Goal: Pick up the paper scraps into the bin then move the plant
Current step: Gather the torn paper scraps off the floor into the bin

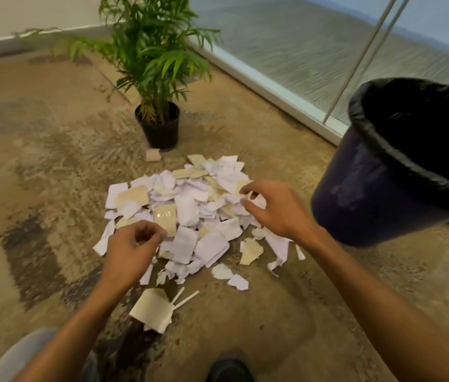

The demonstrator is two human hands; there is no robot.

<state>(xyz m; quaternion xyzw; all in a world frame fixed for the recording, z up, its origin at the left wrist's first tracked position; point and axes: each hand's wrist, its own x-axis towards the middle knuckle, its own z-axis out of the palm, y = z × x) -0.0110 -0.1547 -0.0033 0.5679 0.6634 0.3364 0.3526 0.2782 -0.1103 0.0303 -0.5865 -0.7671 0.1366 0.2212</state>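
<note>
A heap of torn white and cream paper scraps (190, 208) lies on the carpet in the middle of the head view. My left hand (130, 249) hovers over the heap's near left edge with its fingers loosely curled and nothing in them. My right hand (273, 205) reaches over the heap's right side, fingers bent above the scraps, holding nothing that I can see. A dark blue bin (377, 194) with a black liner stands to the right of the heap. Beyond the heap stands a green leafy plant (151, 51) in a black pot (159, 130).
A small cardboard tube (153, 155) lies by the pot. A folded paper piece with two white sticks (159, 307) lies near my feet. A frosted glass wall (314, 51) runs along the right, a white wall at the back. My dark shoe (230, 368) shows at the bottom.
</note>
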